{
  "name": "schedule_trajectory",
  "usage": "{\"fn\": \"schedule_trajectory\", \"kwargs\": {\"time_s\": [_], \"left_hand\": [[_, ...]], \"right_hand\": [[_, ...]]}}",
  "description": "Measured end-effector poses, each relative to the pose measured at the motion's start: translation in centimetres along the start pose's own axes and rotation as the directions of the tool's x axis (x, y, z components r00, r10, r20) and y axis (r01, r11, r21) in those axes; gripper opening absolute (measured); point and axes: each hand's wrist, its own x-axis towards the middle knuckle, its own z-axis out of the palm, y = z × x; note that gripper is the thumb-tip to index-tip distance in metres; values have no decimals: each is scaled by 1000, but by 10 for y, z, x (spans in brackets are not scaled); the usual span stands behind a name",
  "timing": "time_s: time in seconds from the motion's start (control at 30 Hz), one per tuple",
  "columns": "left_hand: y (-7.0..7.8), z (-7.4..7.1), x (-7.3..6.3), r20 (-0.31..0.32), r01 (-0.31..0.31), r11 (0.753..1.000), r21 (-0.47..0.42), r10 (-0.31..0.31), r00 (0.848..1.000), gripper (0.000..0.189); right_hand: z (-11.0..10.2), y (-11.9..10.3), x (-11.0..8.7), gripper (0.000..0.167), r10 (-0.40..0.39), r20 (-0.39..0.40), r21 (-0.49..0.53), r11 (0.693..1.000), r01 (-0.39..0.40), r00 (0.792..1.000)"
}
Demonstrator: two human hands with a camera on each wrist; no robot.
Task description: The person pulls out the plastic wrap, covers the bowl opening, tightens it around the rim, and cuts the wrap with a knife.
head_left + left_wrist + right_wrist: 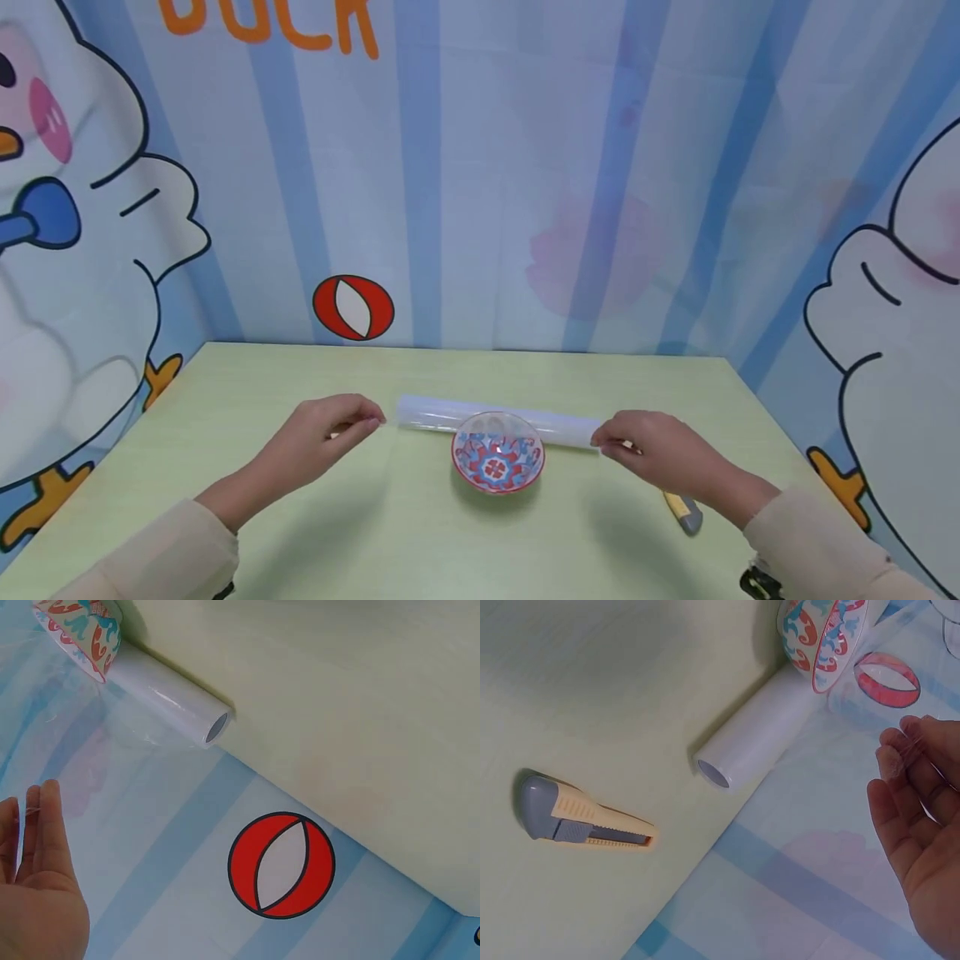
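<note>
A patterned bowl [498, 454] in red, blue and white stands upright mid-table in the head view. Behind it lies a white roll of cling film [427, 413]. Thin, see-through cling film [124, 724] spreads from the roll side toward the hands. My left hand [326, 437] is raised left of the bowl, pinching the film's edge between thumb and fingertips. On the other side my right hand [660, 450] pinches another part of the film; wrinkled plastic shows at its fingertips [892, 761] in the right wrist view. The film's outline over the bowl is hard to see.
A yellow and grey utility knife [585, 814] lies on the pale table [300, 367], partly under the right forearm in the head view. A printed curtain [495, 167] with stripes and cartoon ducks stands behind and beside the table.
</note>
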Motion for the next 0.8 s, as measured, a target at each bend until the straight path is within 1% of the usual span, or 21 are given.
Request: {"fn": "schedule_trajectory", "kwargs": {"time_s": [0.13,0.23,0.33,0.4,0.5,0.6,0.7,0.8], "left_hand": [[-3,2,-8,64,-8,1000,-22,9,998,10],[-5,3,-13,129,-7,999,-34,11,992,12],[-6,5,-18,182,-10,999,-40,17,983,13],[-7,7,-20,216,-14,999,-39,22,976,14],[-8,10,-24,249,-34,999,-5,34,968,15],[-11,14,-28,262,-63,997,48,48,964,16],[-15,20,-33,266,-99,990,96,70,962,17],[-19,25,-36,289,-115,984,136,72,955,17]], "right_hand": [[6,-3,-6,18,-61,22,-54,997,62,998],[12,-3,-10,18,-103,25,-80,991,104,994],[18,-2,-14,18,-120,23,-85,989,122,992],[23,-1,-16,18,-120,34,-82,989,122,992],[31,1,-18,19,-114,64,-77,990,119,991],[39,2,-21,21,-118,87,-72,990,124,989],[47,3,-25,23,-132,86,-85,987,139,988],[56,3,-28,25,-157,73,-114,980,164,985]]}}
